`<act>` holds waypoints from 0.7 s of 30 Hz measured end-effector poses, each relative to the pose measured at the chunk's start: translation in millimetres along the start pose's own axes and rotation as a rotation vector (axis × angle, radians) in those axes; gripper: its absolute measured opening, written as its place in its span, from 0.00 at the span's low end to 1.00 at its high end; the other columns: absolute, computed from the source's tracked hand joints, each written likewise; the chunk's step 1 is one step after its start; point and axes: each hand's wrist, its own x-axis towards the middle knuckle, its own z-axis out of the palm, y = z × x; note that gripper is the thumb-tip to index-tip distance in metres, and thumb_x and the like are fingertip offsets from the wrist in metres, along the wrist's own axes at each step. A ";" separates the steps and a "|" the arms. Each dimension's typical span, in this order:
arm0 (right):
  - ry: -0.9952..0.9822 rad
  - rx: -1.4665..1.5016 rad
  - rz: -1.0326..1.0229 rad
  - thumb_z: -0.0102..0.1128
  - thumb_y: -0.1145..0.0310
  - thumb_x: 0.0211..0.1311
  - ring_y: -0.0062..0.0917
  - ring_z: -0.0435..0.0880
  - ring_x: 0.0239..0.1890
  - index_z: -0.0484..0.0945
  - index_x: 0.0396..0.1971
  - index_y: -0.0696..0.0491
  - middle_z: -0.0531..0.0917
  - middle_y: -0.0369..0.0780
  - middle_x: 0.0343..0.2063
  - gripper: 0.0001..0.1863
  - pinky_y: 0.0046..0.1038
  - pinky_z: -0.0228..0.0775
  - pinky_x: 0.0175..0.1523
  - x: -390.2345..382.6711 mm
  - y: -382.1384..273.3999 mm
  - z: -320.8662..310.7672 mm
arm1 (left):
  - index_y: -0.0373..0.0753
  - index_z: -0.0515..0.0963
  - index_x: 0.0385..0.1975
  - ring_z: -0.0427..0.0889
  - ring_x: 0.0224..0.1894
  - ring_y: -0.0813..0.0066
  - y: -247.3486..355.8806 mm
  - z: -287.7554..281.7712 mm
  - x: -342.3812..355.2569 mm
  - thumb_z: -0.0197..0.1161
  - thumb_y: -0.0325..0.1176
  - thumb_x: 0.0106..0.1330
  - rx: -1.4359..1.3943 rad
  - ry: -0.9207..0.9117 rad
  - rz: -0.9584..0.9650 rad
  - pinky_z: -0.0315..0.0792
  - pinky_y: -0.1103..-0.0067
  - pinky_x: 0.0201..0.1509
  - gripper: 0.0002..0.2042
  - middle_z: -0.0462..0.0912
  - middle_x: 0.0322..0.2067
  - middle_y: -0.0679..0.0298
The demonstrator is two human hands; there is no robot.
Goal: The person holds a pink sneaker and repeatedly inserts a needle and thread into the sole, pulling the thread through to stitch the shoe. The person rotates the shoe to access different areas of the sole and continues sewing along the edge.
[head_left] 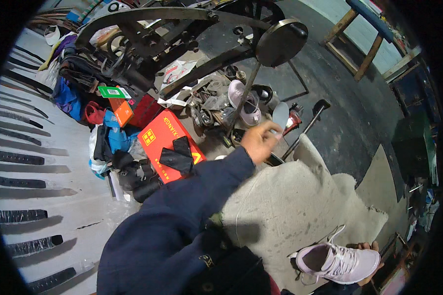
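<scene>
My left hand (pixel 261 142) reaches forward over the lap cloth, its fingers pinched at the lower end of a pale grey, insole-shaped piece (pixel 281 115). Just behind that piece stands a pink shoe (pixel 251 112) among other footwear on the floor. At the lower right, my right hand (pixel 369 246) grips a light pink sneaker (pixel 347 264) around its toe end, with the fingertips showing past the far side. White laces hang loose from the sneaker, and its opening faces left. The rest of the right hand is hidden under the shoe.
A black iron machine (pixel 172 49) rises in front. A beige cloth (pixel 280 211) covers my lap. Left of it, a dark phone (pixel 178 156) lies on a red box (pixel 165 140). Dark straps (pixel 19 182) line the pale surface at left; a wooden-legged stool (pixel 364 51) stands far right.
</scene>
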 end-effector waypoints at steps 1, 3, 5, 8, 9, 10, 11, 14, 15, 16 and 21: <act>-0.018 -0.045 0.006 0.48 0.29 0.61 0.43 0.76 0.57 0.57 0.70 0.46 0.77 0.47 0.56 0.46 0.50 0.62 0.69 2.3 -1.8 5.4 | 0.43 0.74 0.52 0.84 0.31 0.65 -17.8 -12.5 14.5 0.63 0.36 0.66 0.196 0.056 0.034 0.78 0.72 0.37 0.16 0.85 0.31 0.59; -0.027 -0.068 0.008 0.51 0.26 0.56 0.43 0.76 0.58 0.57 0.70 0.47 0.77 0.47 0.56 0.50 0.51 0.62 0.69 6.5 -4.9 15.7 | 0.43 0.69 0.60 0.85 0.37 0.53 -52.0 -26.5 37.5 0.65 0.41 0.64 0.552 0.142 -0.031 0.77 0.66 0.45 0.25 0.85 0.36 0.51; -0.007 -0.083 0.017 0.52 0.25 0.54 0.43 0.76 0.58 0.57 0.70 0.47 0.76 0.47 0.56 0.52 0.51 0.63 0.68 9.4 -6.2 22.8 | 0.42 0.64 0.65 0.84 0.44 0.47 -80.2 -30.8 57.7 0.67 0.44 0.62 0.834 0.204 -0.141 0.75 0.62 0.52 0.33 0.84 0.41 0.46; 0.000 -0.067 0.034 0.52 0.24 0.53 0.43 0.75 0.57 0.57 0.70 0.47 0.76 0.47 0.56 0.53 0.51 0.64 0.66 10.2 -6.8 24.8 | 0.45 0.61 0.68 0.80 0.51 0.41 -109.0 -33.4 83.2 0.68 0.48 0.59 0.873 0.159 -0.225 0.72 0.58 0.57 0.38 0.83 0.46 0.43; -0.008 -0.066 0.036 0.51 0.24 0.54 0.43 0.75 0.57 0.58 0.70 0.47 0.76 0.47 0.56 0.53 0.51 0.64 0.66 9.8 -6.5 23.9 | 0.44 0.66 0.64 0.81 0.48 0.41 -115.3 -32.8 89.9 0.68 0.47 0.58 0.887 0.178 -0.228 0.73 0.57 0.55 0.33 0.83 0.44 0.43; 0.001 -0.069 0.034 0.50 0.24 0.54 0.43 0.75 0.57 0.58 0.70 0.48 0.76 0.48 0.56 0.52 0.50 0.65 0.66 8.5 -5.6 22.8 | 0.44 0.68 0.62 0.81 0.48 0.41 -120.1 -32.7 95.7 0.67 0.47 0.58 0.883 0.195 -0.215 0.74 0.57 0.54 0.32 0.83 0.44 0.43; 0.010 -0.073 0.032 0.49 0.24 0.55 0.43 0.75 0.57 0.58 0.70 0.48 0.76 0.48 0.56 0.52 0.50 0.65 0.65 7.3 -4.8 21.7 | 0.43 0.70 0.60 0.81 0.47 0.41 -123.6 -32.7 100.1 0.67 0.46 0.58 0.881 0.214 -0.202 0.74 0.56 0.53 0.30 0.83 0.43 0.42; 0.080 -0.063 -0.010 0.46 0.25 0.58 0.43 0.76 0.56 0.57 0.70 0.51 0.76 0.49 0.54 0.51 0.49 0.66 0.64 2.6 1.0 22.2 | 0.39 0.75 0.49 0.83 0.40 0.42 -127.1 -28.5 103.7 0.66 0.41 0.57 0.865 0.355 -0.075 0.77 0.55 0.45 0.21 0.84 0.36 0.44; 0.100 -0.036 -0.037 0.47 0.26 0.59 0.44 0.75 0.56 0.55 0.71 0.52 0.76 0.50 0.54 0.51 0.48 0.67 0.63 2.0 4.4 23.7 | 0.39 0.75 0.49 0.83 0.39 0.41 -126.0 -24.9 102.5 0.65 0.41 0.57 0.835 0.369 -0.033 0.76 0.55 0.45 0.21 0.84 0.34 0.44; 0.120 -0.020 -0.062 0.48 0.27 0.60 0.44 0.75 0.55 0.55 0.71 0.52 0.76 0.50 0.54 0.51 0.48 0.67 0.63 1.8 7.4 26.2 | 0.40 0.75 0.49 0.83 0.38 0.41 -123.1 -20.0 101.0 0.65 0.41 0.57 0.806 0.371 -0.007 0.76 0.54 0.44 0.21 0.84 0.33 0.44; 0.179 -0.036 -0.138 0.39 0.25 0.62 0.41 0.79 0.51 0.58 0.68 0.55 0.78 0.51 0.50 0.50 0.45 0.69 0.61 6.8 15.7 42.5 | 0.44 0.74 0.46 0.81 0.34 0.39 -95.7 30.0 89.5 0.65 0.38 0.57 0.707 0.202 0.185 0.73 0.51 0.41 0.17 0.83 0.28 0.44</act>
